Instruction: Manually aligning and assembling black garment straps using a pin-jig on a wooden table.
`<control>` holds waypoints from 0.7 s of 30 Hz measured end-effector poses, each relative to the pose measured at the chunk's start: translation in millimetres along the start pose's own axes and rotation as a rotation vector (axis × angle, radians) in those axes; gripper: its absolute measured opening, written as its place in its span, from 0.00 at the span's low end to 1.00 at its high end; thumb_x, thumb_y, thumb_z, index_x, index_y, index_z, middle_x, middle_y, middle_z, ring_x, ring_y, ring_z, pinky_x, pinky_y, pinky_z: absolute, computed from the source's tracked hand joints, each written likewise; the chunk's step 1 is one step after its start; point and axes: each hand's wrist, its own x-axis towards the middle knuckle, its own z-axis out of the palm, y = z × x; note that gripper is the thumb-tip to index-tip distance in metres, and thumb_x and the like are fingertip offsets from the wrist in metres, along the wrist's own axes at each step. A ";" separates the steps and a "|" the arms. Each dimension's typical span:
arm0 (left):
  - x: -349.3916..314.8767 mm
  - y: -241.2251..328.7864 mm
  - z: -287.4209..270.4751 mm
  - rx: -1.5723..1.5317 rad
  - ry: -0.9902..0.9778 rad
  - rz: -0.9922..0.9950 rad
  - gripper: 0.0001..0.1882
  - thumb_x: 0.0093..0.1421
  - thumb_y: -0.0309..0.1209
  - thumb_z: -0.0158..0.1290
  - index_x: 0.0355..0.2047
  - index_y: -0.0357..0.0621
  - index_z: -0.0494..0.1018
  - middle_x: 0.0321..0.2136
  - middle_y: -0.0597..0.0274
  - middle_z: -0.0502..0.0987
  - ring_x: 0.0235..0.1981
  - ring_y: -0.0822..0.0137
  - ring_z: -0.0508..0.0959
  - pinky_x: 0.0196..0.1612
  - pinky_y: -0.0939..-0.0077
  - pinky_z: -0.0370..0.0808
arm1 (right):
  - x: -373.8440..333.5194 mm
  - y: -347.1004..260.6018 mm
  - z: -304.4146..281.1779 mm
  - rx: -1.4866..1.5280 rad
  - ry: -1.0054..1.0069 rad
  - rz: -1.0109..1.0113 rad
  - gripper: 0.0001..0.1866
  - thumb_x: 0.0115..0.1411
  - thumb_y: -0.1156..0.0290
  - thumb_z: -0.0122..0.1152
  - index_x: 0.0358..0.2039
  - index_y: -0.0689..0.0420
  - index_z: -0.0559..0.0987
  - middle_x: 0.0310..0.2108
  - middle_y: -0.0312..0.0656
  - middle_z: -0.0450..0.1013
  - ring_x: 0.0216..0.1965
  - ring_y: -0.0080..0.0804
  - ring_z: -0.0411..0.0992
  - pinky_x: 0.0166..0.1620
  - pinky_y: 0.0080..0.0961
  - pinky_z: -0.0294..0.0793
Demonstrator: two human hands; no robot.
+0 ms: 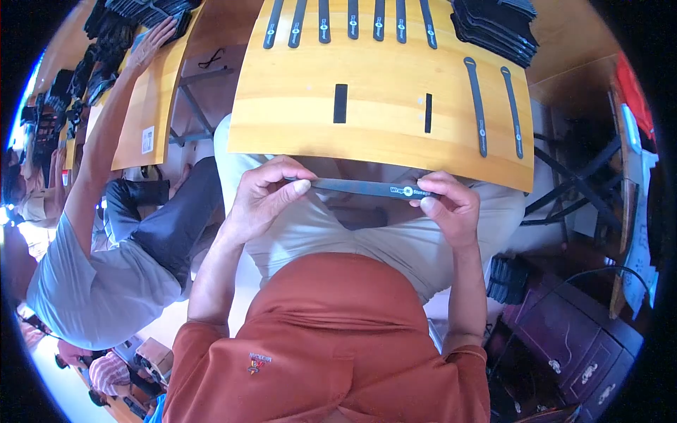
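A dark grey storage strap [360, 187] with white printing is stretched level between my two hands, above my lap and just short of the table's near edge. My left hand [268, 194] pinches one end between thumb and fingers. At the other end, my right hand [451, 204] closes on the strap beside the printed part. On the wooden table [282, 116] lie two short black strips, a wider one [340, 103] and a narrower one [428, 113]. Two more straps, one long [477, 106] and one thinner [513, 113], rest at the table's right side.
Several straps [324, 21] lie in a row along the far side. A stack of black pieces [493, 32] sits at the far right corner. To my left a co-worker [106, 275] in a grey shirt reaches over another table [144, 120]. Dark drawers [571, 338] stand at lower right.
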 end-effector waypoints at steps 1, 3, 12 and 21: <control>3.0 4.8 2.4 -0.019 -0.005 -0.037 0.09 0.64 0.27 0.60 0.44 0.38 0.81 0.36 0.62 0.78 0.36 0.74 0.78 0.42 0.79 0.75 | 1.5 -2.0 -1.3 0.003 0.002 -0.008 0.12 0.59 0.83 0.64 0.45 0.67 0.82 0.42 0.48 0.77 0.38 0.29 0.77 0.42 0.23 0.81; 8.4 9.2 4.3 -0.013 -0.012 -0.027 0.09 0.65 0.27 0.59 0.44 0.37 0.80 0.39 0.60 0.78 0.35 0.73 0.79 0.42 0.79 0.76 | 5.7 -4.0 -3.2 0.004 0.040 -0.016 0.11 0.61 0.82 0.64 0.44 0.68 0.82 0.43 0.49 0.76 0.39 0.31 0.78 0.43 0.25 0.82; 51.5 10.2 9.8 0.028 0.093 -0.038 0.09 0.61 0.21 0.62 0.42 0.36 0.79 0.31 0.67 0.79 0.29 0.77 0.78 0.34 0.84 0.77 | 30.1 1.6 -8.9 -0.153 0.342 0.086 0.12 0.61 0.78 0.67 0.45 0.68 0.81 0.33 0.41 0.79 0.32 0.24 0.78 0.38 0.20 0.81; 121.8 4.3 -10.8 0.184 0.077 -0.078 0.09 0.64 0.25 0.60 0.43 0.34 0.79 0.29 0.66 0.81 0.28 0.79 0.78 0.34 0.84 0.77 | 75.7 8.7 -18.5 -0.441 0.476 -0.022 0.10 0.64 0.76 0.65 0.44 0.66 0.82 0.31 0.38 0.78 0.27 0.19 0.75 0.32 0.18 0.74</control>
